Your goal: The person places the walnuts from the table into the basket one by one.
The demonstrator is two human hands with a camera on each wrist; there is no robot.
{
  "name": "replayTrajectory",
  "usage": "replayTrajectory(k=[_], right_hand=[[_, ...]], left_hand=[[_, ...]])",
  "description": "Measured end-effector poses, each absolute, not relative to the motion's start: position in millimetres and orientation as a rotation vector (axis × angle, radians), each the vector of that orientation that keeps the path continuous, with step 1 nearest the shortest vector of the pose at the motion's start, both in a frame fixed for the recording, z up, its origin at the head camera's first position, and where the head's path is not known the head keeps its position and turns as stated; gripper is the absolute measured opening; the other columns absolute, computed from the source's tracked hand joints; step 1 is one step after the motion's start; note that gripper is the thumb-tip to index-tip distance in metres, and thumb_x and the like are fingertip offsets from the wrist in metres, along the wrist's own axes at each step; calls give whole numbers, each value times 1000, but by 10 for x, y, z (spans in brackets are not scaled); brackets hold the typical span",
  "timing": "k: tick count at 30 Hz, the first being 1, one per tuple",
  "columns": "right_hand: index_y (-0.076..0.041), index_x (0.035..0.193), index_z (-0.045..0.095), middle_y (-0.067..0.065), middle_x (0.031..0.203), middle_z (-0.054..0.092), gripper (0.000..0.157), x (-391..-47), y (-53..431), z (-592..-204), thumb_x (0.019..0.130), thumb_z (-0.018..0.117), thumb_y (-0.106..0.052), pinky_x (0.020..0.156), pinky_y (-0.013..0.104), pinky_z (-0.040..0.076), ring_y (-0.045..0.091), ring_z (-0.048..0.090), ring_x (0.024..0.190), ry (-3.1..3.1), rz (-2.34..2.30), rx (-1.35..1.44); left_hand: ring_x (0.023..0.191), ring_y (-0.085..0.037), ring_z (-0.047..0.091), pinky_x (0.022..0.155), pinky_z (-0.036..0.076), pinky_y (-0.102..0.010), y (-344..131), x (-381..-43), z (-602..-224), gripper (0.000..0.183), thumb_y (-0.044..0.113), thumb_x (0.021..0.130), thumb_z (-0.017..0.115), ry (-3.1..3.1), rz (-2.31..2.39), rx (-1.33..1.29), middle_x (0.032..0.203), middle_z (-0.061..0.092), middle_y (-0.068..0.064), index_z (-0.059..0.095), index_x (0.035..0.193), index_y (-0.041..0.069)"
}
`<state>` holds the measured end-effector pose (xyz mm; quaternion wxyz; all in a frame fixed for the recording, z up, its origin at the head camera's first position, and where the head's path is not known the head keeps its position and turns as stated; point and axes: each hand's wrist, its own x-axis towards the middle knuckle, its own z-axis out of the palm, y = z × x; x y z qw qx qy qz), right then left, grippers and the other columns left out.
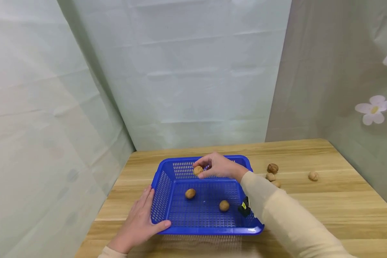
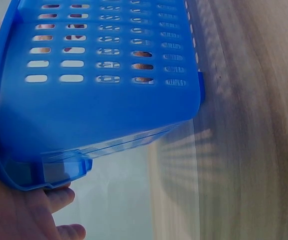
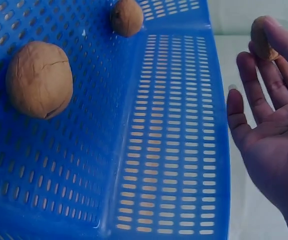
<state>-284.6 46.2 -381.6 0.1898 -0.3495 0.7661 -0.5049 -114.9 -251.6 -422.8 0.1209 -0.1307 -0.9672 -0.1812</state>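
A blue plastic basket (image 1: pixel 209 231) with slotted walls sits on the wooden table. My right hand (image 1: pixel 217 165) is over its far part, pinching a walnut (image 1: pixel 198 170) between thumb and fingertips; the right wrist view also shows this walnut (image 3: pixel 260 39). Two more walnuts lie apart on the basket floor, one left of the middle (image 1: pixel 190 194) and the other nearer the front right (image 1: pixel 224 205). At the near left corner rests my left hand (image 1: pixel 138 218), its fingers straight along the left side and the thumb lying on the front rim.
Right of the basket, several walnuts lie on the table, among them a darker one (image 1: pixel 272 168) and a lone one (image 1: pixel 313 176) farther right. A small black object (image 1: pixel 244 208) with a yellow mark shows beside the right sleeve. Pale cloth (image 1: pixel 200 89) hangs behind the table.
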Motion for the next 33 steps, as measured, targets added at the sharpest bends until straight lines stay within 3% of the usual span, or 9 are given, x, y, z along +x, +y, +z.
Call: replayTrajectory(k=[12,25,33], right_hand=[[-21,117,68,-1,105,68,36,-2850,464,-3882,82,77,-18,81,33,53,22,60,100,2136,-1431,-917],[-10,119,67,3,113,67,37,-2856,490,-3894,84,76,-15,87,33,51,18,61,102,2147,-1422,-916],[-12,118,67,-2,112,67,35,-2865,511,-3917,84,75,-15,86,32,52,16,61,102,2170,-1450,-909]], left_hand=[[140,-41,23,106,25,-63,-2522,-1120,-4209,113,60,71,75,-2829,-521,-382,154,22,-25,27,146,-9],[140,-42,23,106,25,-65,-2489,-1098,-4171,111,58,71,76,-2824,-539,-387,154,22,-25,28,146,-9],[140,-42,23,105,25,-65,-2485,-1100,-4177,111,58,71,76,-2828,-539,-390,154,22,-25,28,146,-10]])
